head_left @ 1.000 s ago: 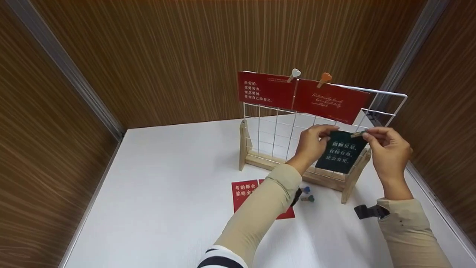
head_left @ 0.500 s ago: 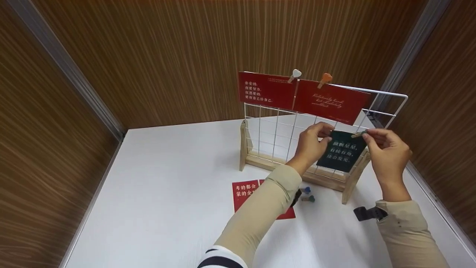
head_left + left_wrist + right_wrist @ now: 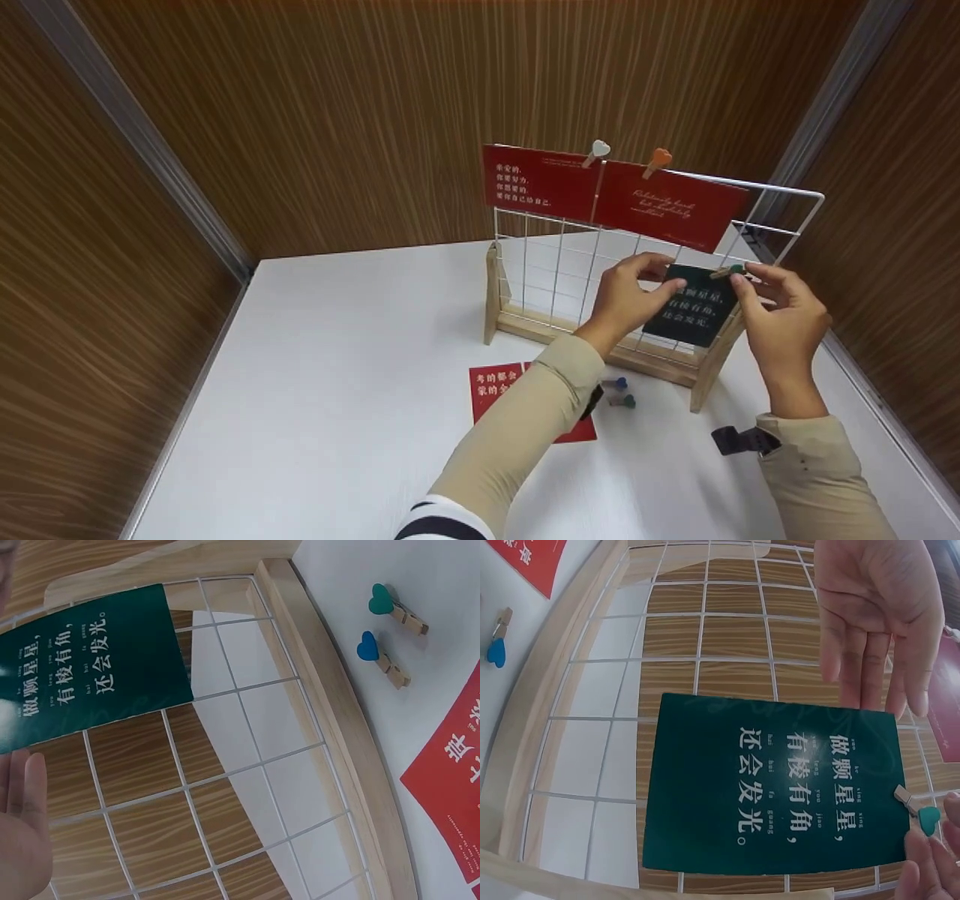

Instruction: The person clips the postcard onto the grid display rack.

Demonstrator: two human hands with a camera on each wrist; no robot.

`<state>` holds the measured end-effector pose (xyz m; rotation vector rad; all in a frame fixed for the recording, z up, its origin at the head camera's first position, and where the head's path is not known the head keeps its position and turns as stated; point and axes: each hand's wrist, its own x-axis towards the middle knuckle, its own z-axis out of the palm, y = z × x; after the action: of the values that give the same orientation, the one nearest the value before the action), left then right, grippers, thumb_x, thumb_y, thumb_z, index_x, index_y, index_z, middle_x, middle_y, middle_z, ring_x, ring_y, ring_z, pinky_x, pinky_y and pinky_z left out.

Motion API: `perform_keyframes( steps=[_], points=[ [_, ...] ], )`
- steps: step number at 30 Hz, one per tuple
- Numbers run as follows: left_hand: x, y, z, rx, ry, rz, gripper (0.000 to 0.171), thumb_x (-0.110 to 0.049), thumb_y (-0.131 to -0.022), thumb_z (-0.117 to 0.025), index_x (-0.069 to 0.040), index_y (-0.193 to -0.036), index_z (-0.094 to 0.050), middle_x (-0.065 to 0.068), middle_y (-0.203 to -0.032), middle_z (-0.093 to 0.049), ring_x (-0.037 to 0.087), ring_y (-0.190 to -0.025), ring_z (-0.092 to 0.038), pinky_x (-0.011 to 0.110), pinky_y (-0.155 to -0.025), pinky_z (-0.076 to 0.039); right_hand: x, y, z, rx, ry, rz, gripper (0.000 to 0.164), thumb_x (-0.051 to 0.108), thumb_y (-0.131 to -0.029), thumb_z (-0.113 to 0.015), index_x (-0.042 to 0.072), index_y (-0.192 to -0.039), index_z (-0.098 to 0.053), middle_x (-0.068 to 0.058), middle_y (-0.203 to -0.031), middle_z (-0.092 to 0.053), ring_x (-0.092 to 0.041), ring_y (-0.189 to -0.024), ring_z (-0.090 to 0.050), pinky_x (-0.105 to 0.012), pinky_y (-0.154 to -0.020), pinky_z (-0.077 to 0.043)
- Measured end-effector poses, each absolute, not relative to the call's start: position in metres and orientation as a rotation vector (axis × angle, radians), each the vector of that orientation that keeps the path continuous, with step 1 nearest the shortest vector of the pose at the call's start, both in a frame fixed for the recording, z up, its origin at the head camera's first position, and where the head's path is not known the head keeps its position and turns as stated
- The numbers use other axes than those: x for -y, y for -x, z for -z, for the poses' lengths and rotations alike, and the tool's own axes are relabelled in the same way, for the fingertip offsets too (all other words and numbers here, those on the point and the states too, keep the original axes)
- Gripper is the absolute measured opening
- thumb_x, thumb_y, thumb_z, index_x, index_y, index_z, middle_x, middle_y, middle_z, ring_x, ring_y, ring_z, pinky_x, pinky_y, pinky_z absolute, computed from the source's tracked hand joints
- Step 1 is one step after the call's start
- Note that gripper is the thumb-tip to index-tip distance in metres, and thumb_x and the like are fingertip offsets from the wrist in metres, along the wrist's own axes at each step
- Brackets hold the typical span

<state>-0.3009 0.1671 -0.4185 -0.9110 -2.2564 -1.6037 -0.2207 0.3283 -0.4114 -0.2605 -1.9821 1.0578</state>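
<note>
A dark green card [image 3: 691, 306] with white writing hangs upright against the lower right of the white wire grid [image 3: 699, 660]. A wooden clothespin with a green heart [image 3: 927, 819] sits at its top edge. My left hand [image 3: 628, 296] is at the card's upper left corner, thumb over its front in the head view. In the right wrist view those fingers are straight and reach behind the card's edge. My right hand [image 3: 786, 319] is at the clothespin, fingertips beside and below the heart, whose front shows uncovered; I cannot tell if they pinch it.
Two red cards hang along the grid's top, under a white-heart clothespin [image 3: 598, 152] and an orange-heart clothespin [image 3: 658, 161]. On the table, red cards [image 3: 491, 386] lie partly under my left arm. A blue-heart clothespin [image 3: 381, 658] and another green-heart clothespin [image 3: 397, 607] lie before the wooden base [image 3: 525, 324].
My left thumb has slid right onto the green card's front. The right fingertips have shifted outward, so the clothespin's green heart shows more than before. The card has moved slightly right.
</note>
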Motion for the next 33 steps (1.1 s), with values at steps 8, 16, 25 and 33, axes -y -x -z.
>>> perform_keyframes(
  steps=[8,16,25,33],
  points=[
    [-0.159,0.297,0.424,2.234,0.993,1.633,0.042,-0.026,-0.086,-0.073,-0.009,-0.122,-0.061,0.001,-0.111,-0.066,0.002,-0.096,-0.061,0.01,-0.079,-0.046,-0.324,0.212,0.417,1.974,0.256,-1.071,0.034,0.02,-0.085,-0.073,0.012,-0.118,-0.067,-0.002,-0.117,-0.065,0.001,-0.093,-0.063,-0.01,-0.073,-0.048],
    [-0.147,0.292,0.431,2.27,0.977,1.571,0.045,-0.032,-0.086,-0.072,-0.01,-0.124,-0.06,0.0,-0.115,-0.065,0.005,-0.099,-0.061,0.01,-0.081,-0.044,-0.318,0.203,0.427,2.026,0.286,-1.046,0.046,0.027,-0.087,-0.07,0.016,-0.13,-0.058,0.001,-0.128,-0.06,-0.008,-0.109,-0.059,-0.016,-0.085,-0.046],
    [-0.125,0.294,0.445,2.29,0.953,1.546,0.048,-0.035,-0.084,-0.073,-0.012,-0.124,-0.06,-0.001,-0.116,-0.064,0.005,-0.1,-0.06,0.012,-0.08,-0.044,-0.306,0.194,0.435,2.026,0.258,-1.062,0.057,0.02,-0.086,-0.072,0.018,-0.138,-0.05,0.002,-0.137,-0.05,-0.017,-0.121,-0.051,-0.023,-0.091,-0.042],
    [-0.098,0.295,0.457,2.372,0.943,1.48,0.055,-0.038,-0.084,-0.072,-0.012,-0.129,-0.057,-0.001,-0.124,-0.059,0.008,-0.108,-0.055,0.017,-0.089,-0.042,-0.297,0.189,0.447,2.045,0.204,-1.038,0.062,0.015,-0.083,-0.074,0.016,-0.14,-0.048,-0.005,-0.14,-0.045,-0.013,-0.123,-0.045,-0.019,-0.089,-0.037]
  ],
)
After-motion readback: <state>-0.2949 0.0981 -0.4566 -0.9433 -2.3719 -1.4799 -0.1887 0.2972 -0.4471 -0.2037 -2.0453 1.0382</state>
